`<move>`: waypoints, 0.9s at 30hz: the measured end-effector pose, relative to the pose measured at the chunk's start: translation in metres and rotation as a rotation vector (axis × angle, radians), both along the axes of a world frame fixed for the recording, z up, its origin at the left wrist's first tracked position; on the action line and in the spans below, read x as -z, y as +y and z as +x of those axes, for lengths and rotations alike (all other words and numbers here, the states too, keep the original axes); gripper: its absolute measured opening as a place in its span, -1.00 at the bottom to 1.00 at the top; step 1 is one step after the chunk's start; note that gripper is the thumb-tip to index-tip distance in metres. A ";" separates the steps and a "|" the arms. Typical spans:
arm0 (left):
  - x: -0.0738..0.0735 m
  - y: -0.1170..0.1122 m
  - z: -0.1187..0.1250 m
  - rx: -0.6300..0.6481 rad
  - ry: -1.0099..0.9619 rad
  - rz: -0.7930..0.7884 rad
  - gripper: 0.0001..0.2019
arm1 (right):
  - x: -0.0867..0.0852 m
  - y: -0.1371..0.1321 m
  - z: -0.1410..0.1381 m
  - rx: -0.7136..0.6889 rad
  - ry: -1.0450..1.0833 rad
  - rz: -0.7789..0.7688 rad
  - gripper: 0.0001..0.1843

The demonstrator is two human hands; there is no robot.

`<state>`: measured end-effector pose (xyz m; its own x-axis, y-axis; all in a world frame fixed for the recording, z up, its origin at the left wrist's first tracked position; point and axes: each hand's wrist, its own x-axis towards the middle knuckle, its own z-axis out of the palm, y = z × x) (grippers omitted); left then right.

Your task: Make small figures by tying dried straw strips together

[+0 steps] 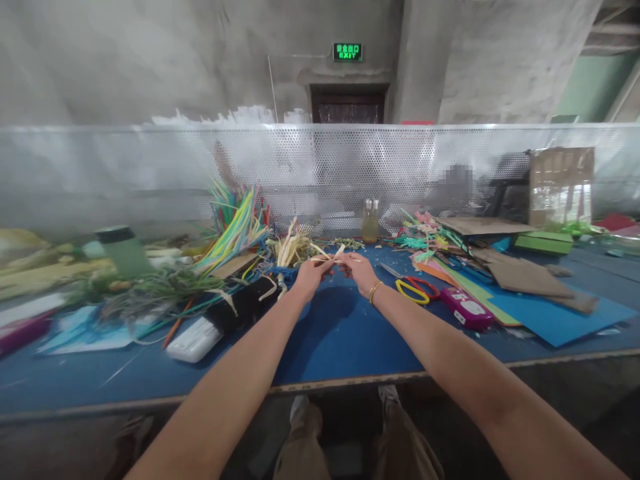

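Stretching across the far side, a perforated metal panel (300, 157) backs the blue table (345, 350). Left of centre on the table stands a bundle of coloured strips (235, 223); to the right lie a purple device (465, 309) and, just beside it, scissors (419, 291) with red and yellow handles. Between these, above bare blue tabletop, the left hand (311, 275) and the right hand (361, 270) meet, both pinching a pale strip (341, 251) whose ends jut up past the fingertips; the finer finger work is too small to tell. Such a thin strip probably asks for a light, even pinch, fingers close together and small movements, as it could crease or split. Among writing, the lit green sign (347, 52) reads "安全出口" above "EXIT"; the purple device's markings (471, 307) are too blurred to read.
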<state>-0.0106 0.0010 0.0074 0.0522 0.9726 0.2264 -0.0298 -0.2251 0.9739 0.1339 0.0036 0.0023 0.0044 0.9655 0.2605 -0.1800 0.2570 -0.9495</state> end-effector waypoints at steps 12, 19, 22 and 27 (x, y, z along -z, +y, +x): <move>-0.001 -0.002 -0.002 0.137 0.022 -0.027 -0.68 | -0.025 0.008 0.034 0.450 -0.555 0.447 -0.67; 0.000 -0.001 -0.001 0.197 -0.013 -0.032 -0.63 | -0.023 0.003 0.027 0.146 -0.736 0.389 -0.81; -0.001 -0.002 -0.002 0.183 -0.102 -0.091 -0.64 | -0.018 0.004 0.022 0.098 -0.572 0.349 -0.80; -0.004 -0.003 -0.003 0.077 -0.024 -0.086 -0.64 | -0.010 0.008 0.017 0.087 -0.425 0.256 -0.74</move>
